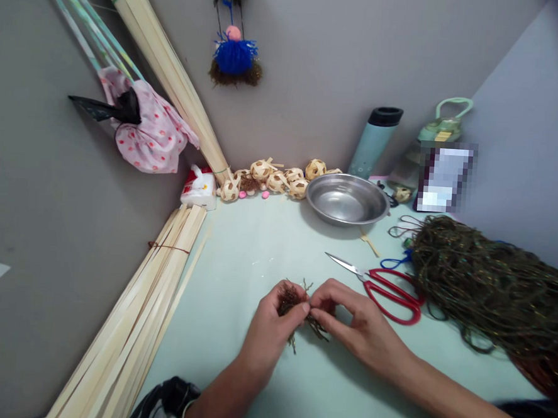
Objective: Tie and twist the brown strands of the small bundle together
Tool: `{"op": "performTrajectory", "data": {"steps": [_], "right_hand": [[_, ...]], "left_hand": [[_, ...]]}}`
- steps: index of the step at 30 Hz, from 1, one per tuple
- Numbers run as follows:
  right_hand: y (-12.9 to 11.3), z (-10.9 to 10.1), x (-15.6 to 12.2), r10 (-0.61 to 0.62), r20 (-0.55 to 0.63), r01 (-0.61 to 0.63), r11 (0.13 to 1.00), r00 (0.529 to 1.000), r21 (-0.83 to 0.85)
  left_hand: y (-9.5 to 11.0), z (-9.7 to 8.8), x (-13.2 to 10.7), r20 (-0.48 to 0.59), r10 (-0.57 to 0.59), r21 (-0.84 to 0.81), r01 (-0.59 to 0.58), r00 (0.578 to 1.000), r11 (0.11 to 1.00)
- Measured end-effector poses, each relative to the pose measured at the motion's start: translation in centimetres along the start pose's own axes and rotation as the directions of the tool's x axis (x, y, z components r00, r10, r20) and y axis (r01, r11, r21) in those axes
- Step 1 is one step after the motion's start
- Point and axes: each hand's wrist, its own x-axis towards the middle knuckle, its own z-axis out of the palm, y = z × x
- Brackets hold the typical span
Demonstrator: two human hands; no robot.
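Observation:
Over the pale green tabletop point(227, 281), my left hand point(272, 322) is closed round a small frayed bundle of dark brown-green yarn point(290, 298). Loose strands stick out above and below its fingers. My right hand point(352, 321) pinches at the bundle's right side, thumb and forefinger together, touching the left thumb tip. What exactly lies in that pinch is hidden. Red-handled scissors point(387, 291) lie just beyond the right hand, blades pointing left. A large heap of the same dark yarn point(487, 285) spreads over the table on the right.
A steel bowl point(348, 204) stands near the wall, beside several woven strip balls point(277, 180). Bamboo strips point(134, 326) line the left edge. Behind are a tissue pack point(199, 191), tumbler point(375, 142), bottle point(442, 131) and phone point(445, 180). A blue-tasselled ornament point(235, 56) hangs above.

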Motion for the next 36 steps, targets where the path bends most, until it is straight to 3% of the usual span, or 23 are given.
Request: {"op": "performTrajectory", "data": {"steps": [4, 8, 11, 16, 20, 25, 36], "right_hand": [[0.3, 0.1, 0.0, -0.015, 0.003, 0.015, 0.999, 1.0, -0.045], [0.6, 0.1, -0.4, -0.157, -0.049, 0.144, 0.969, 0.986, -0.2], [1.0, 0.1, -0.5, -0.208, -0.048, 0.19, 0.949, 0.977, -0.25], [0.8, -0.1, -0.3, -0.11, -0.023, 0.106, 0.985, 0.994, -0.136], [0.2, -0.2, 0.1, 0.004, 0.011, -0.004, 1.0, 1.0, 0.014], [-0.1, -0.2, 0.2, 0.075, 0.08, -0.081, 0.994, 0.994, 0.076], [1.1, -1.0, 0.7, 0.188, -0.101, -0.162, 0.961, 0.977, 0.225]], "left_hand": [[0.2, 0.1, -0.1, 0.028, 0.003, 0.027, -0.004, 1.0, 1.0], [0.3, 0.3, -0.2, 0.11, 0.008, 0.035, -0.012, 0.994, 0.999], [0.2, 0.2, -0.1, 0.098, 0.008, 0.032, -0.011, 0.995, 0.999], [0.0, -0.1, 0.0, 0.028, 0.019, 0.007, -0.019, 0.999, 1.0], [-0.1, -0.2, -0.1, 0.043, 0.012, -0.013, -0.012, 0.999, 1.0], [-0.3, -0.2, -0.1, 0.016, -0.024, -0.014, 0.024, 1.0, 1.0], [-0.4, -0.3, 0.0, 0.045, -0.103, -0.152, 0.109, 0.994, 0.982]]}}
